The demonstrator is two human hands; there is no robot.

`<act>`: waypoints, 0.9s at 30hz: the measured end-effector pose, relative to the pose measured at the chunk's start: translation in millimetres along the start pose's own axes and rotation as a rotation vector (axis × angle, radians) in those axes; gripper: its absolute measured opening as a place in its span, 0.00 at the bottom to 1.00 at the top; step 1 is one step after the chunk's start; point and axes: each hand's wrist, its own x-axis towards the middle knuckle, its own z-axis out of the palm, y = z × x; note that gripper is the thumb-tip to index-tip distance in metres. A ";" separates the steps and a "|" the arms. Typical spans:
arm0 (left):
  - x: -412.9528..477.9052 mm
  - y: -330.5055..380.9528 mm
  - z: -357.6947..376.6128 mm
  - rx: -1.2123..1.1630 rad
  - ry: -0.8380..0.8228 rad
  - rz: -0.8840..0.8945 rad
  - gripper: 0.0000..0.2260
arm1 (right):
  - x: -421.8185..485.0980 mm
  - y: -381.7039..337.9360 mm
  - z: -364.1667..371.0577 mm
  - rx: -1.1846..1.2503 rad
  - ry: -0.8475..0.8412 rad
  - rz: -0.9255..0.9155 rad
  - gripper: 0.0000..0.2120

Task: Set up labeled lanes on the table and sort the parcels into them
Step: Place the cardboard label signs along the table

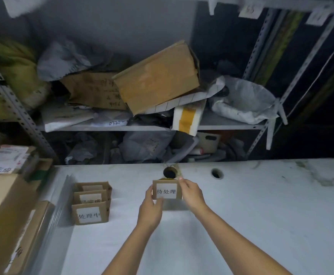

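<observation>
Two bare forearms reach forward from the bottom edge over the white table [251, 215]. Between their fingers stands a cardboard label card [167, 183], upright and facing the camera, its white paper slip reading 待处理. The left hand [151, 207] pinches the card's lower left corner, thumb on the front face. The right hand [192, 192] pinches the card's upper right edge with curled fingertips. Whether the card's lower edge touches the tabletop or hangs just above it cannot be told; a shadow lies under it.

Just beyond the fingers is a round hole [170, 172] in the tabletop, and a second hole [217, 173] lies farther to the right of the right hand's fingers. Well to the left of the left hand's fingers sits a stack of label cards [91, 203], three standing one behind another, the front one reading 处理中. Farther left still, at the table's edge, cardboard parcels [3, 215] are piled. Far beyond the fingers a metal shelf [231, 127] carries a tilted brown box [158, 76] among grey and white bags.
</observation>
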 end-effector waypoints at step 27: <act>69.0 -4.3 99.0 -0.527 0.174 -0.366 0.12 | 71.6 53.4 -38.2 0.011 -0.006 0.054 0.20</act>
